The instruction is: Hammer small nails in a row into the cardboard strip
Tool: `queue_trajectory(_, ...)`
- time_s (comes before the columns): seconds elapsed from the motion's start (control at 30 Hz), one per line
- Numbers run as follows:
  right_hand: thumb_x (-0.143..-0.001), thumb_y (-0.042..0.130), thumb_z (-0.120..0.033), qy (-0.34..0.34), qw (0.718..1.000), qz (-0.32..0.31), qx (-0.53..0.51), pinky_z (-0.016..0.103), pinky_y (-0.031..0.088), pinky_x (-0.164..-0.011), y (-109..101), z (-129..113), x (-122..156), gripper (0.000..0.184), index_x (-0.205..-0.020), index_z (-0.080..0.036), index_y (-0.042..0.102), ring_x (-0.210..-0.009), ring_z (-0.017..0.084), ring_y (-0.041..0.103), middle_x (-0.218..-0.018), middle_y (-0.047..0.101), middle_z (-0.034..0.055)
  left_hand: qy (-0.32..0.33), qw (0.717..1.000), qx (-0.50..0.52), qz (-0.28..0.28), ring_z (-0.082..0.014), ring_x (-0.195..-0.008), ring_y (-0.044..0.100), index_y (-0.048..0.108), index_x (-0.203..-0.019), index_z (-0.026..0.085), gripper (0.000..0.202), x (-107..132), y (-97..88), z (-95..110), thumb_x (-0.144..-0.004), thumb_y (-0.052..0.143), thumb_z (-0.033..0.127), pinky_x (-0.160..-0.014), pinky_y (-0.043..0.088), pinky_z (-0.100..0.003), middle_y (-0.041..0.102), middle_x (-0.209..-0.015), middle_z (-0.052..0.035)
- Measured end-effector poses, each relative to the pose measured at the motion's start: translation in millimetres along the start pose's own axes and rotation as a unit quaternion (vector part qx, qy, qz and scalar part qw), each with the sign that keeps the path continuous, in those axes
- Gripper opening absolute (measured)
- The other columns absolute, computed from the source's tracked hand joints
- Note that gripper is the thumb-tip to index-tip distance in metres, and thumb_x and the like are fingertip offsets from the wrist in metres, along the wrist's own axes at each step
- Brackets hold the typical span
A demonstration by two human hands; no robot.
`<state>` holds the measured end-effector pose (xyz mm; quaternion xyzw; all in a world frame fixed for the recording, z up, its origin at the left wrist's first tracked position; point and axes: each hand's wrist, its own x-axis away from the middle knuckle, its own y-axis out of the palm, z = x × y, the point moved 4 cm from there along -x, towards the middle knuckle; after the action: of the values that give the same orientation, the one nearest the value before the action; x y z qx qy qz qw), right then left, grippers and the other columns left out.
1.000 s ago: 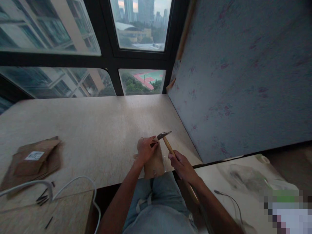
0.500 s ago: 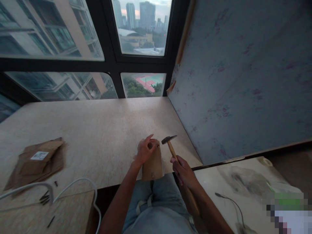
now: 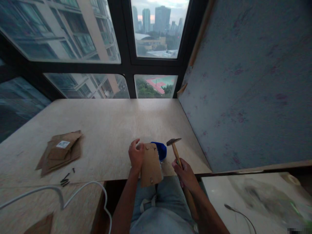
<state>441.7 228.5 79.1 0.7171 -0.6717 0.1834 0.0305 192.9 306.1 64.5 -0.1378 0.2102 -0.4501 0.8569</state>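
At the top left edge of a brown cardboard-like piece (image 3: 150, 170) is my left hand (image 3: 136, 156), its thumb against the edge and its fingers curled. The piece looks scuffed along its top, with a small dark mark there. Behind its upper right edge shows a blue plastic container (image 3: 162, 151), partly hidden. My right hand (image 3: 184, 172) is wrapped round the wooden handle of a hammer (image 3: 177, 154). The hammer's metal head is raised to the right of the blue container, apart from it.
Brown paper envelopes (image 3: 62, 151) lie stacked at left, with several dark screws or nails (image 3: 65, 179) nearby. A white cable (image 3: 80, 184) crosses the lower left. On the right, a white surface (image 3: 214, 195) bears a clear plastic bag (image 3: 265, 195) and a thin cord (image 3: 240, 213). A patterned panel (image 3: 248, 97) stands at right.
The view has turned left. My left hand has moved from the top middle of the brown piece to its left edge, and the blue container has come into sight. The hammer stays raised.
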Motion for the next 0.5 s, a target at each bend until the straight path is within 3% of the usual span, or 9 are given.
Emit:
queue_trajectory(0.1,-0.085,0.057,-0.049,-0.002,0.999,0.030,0.031,0.022,0.033,-0.034,7.9,6.1,-4.8,0.028,-0.086,-0.023,0.049,-0.039,0.010,0.046,-0.068,0.057,-0.0040,-0.018,0.999,0.015,-0.025,-0.0253,-0.096,0.068,0.067,-0.103,0.016,0.028,1.8,8.3,-7.0,-0.083,0.056,0.033,-0.091,0.054,-0.044,0.071,-0.106,-0.0135)
queue_trajectory(0.23,-0.077,0.066,-0.044,-0.015,0.998,0.054,0.032,0.027,0.047,-0.052,22.4,16.4,-5.9,0.028,-0.087,-0.022,0.051,-0.069,0.021,0.063,-0.085,0.066,0.0047,-0.039,0.998,0.046,0.001,-0.0245,-0.097,0.067,0.067,-0.101,0.016,0.025,4.9,10.1,-11.5,-0.083,0.055,0.030,-0.091,0.054,-0.043,0.070,-0.104,-0.0129)
queue_trajectory(0.5,-0.072,0.066,-0.035,-0.028,0.997,0.075,0.006,0.032,0.052,-0.069,41.9,20.3,2.9,0.023,-0.084,-0.024,0.050,-0.075,0.021,0.061,-0.081,0.060,0.0008,-0.016,0.996,0.082,0.025,-0.0236,-0.099,0.066,0.067,-0.095,0.018,0.019,2.9,13.3,9.6,-0.085,0.053,0.027,-0.090,0.054,-0.042,0.070,-0.102,-0.0110)
